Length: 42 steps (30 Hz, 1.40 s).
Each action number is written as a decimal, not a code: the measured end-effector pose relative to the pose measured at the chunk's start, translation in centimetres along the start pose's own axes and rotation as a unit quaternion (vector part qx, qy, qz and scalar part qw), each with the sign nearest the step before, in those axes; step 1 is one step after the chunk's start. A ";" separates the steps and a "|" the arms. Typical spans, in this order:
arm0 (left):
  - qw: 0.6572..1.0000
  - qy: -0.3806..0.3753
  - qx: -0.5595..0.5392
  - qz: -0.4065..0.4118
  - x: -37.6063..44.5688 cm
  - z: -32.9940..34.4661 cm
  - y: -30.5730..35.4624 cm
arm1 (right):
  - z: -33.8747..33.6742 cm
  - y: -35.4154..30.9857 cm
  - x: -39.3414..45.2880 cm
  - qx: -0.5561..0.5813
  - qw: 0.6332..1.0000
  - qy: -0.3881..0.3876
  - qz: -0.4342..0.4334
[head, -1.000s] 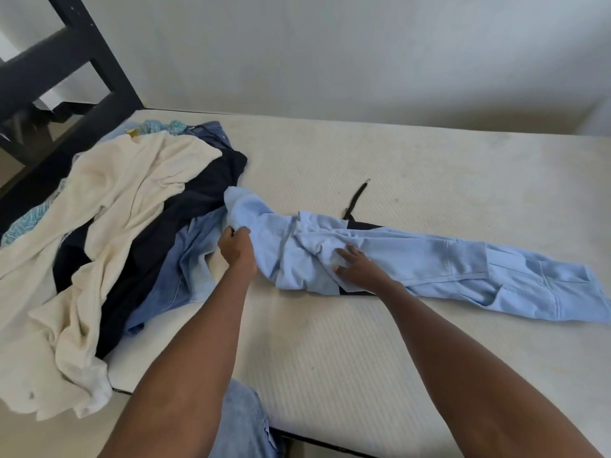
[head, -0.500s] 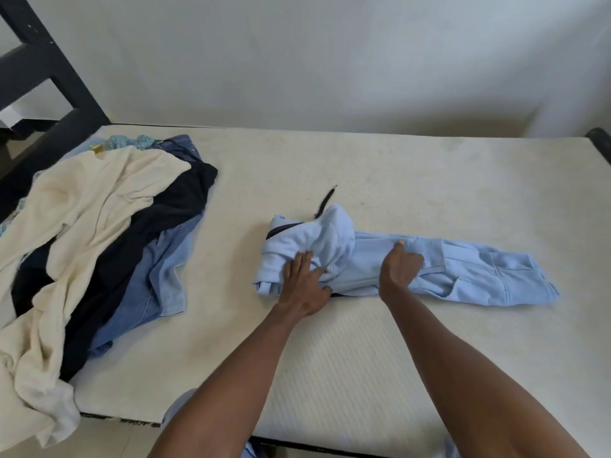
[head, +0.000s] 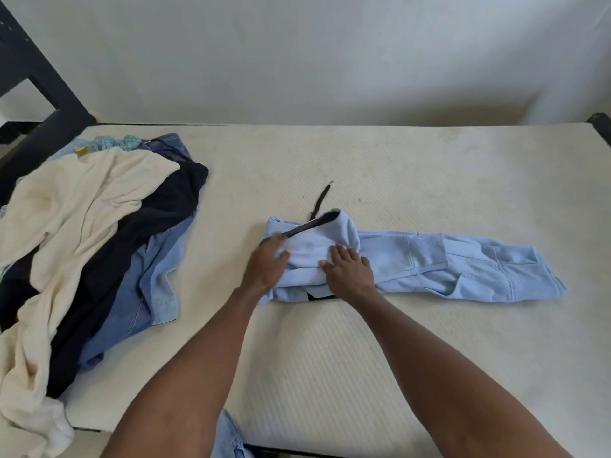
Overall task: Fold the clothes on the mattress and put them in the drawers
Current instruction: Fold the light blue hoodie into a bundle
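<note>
Hands worked mid-mattress [head: 413, 180] on the light-blue sweatpants [head: 429, 262]: the right hand [head: 350, 272] lay flat, fingers spread, pinning the fold, while the blurred left hand [head: 267, 262] touched the doubled end, grip unclear. Smoothing outward first would likely keep the fold square.

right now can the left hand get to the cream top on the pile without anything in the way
Probably yes. The left hand lies on the light blue trousers, and only bare mattress separates it from the pile. The cream top lies on top of the other clothes, uncovered. Whether the arm must stretch is hard to judge.
</note>
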State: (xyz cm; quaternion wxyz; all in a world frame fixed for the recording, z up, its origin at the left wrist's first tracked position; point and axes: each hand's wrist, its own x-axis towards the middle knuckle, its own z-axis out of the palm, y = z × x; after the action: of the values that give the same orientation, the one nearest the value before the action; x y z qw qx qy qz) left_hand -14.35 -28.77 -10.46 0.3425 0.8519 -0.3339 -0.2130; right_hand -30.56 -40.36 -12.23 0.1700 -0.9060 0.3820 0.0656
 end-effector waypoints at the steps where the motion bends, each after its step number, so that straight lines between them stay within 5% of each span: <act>1: 0.993 0.115 0.011 -0.023 -0.1 -0.6 -0.1 | 0.2 -0.2 0.0 -0.008 1.000 0.003 0.004; 3: 0.971 0.194 -0.010 -0.141 0.2 -1.9 -0.7 | -0.1 -0.7 0.1 -0.040 0.999 0.003 0.029; 6: 0.930 -0.007 -0.230 -0.286 0.5 -2.2 -0.5 | -1.9 -0.8 -0.8 -0.090 0.991 0.005 0.103; 10: 0.890 -0.096 -0.325 -0.306 -0.1 -2.7 0.3 | -3.6 0.1 -2.1 -0.067 0.990 -0.010 0.126; 13: 0.856 -0.142 -0.410 -0.282 -0.7 -3.3 2.0 | -5.3 1.2 -1.9 0.048 0.983 -0.093 0.151; 16: 0.867 -0.153 -0.424 -0.210 -0.8 -3.6 6.2 | -7.9 2.0 -1.7 0.175 0.969 -0.071 0.158; 18: 0.914 -0.119 -0.363 -0.141 -1.2 -3.2 10.5 | -10.3 2.3 -2.5 0.344 0.928 0.029 0.141; 19: 0.934 -0.079 -0.327 -0.117 -1.5 -2.5 12.8 | -11.8 2.3 -3.1 0.456 0.879 0.043 0.133; 21: 0.952 -0.022 -0.296 -0.076 -2.8 -0.6 18.0 | -14.9 2.9 -4.4 0.610 0.784 -0.007 0.114; 23: 0.957 -0.059 -0.284 -0.004 -4.5 1.7 22.6 | -17.7 4.6 -5.7 0.640 0.760 -0.053 0.103; 26: 0.913 -0.210 -0.350 0.010 -5.9 5.0 26.5 | -19.9 9.8 -7.5 0.673 0.730 -0.041 0.115; 28: 0.878 -0.236 -0.416 -0.009 -6.3 7.0 27.6 | -20.3 14.3 -9.0 0.697 0.700 -0.023 0.151; 30: 0.927 -0.144 -0.345 0.002 -6.2 9.1 27.1 | -20.1 18.5 -9.8 0.679 0.707 0.013 0.198; 33: 0.993 -0.069 -0.081 0.049 -5.2 11.8 24.2 | -19.2 24.1 -9.8 0.628 0.737 0.034 0.248; 35: 0.993 -0.086 0.016 0.073 -4.6 13.1 21.8 | -17.6 28.4 -8.9 0.588 0.761 0.048 0.269; 39: 0.979 -0.193 0.028 0.064 -4.0 15.1 19.2 | -14.6 32.7 -8.8 0.435 0.845 0.046 0.306; 42: 0.978 -0.184 0.061 0.079 -3.6 16.0 18.9 | -13.0 32.1 -8.4 0.405 0.860 0.120 0.286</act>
State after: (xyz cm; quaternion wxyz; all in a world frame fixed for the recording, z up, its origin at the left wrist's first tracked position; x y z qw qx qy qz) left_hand -34.29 -43.47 -7.04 0.2381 0.7886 -0.4697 -0.3175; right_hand -59.53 -60.26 -6.24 0.4486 -0.6090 0.6345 -0.1588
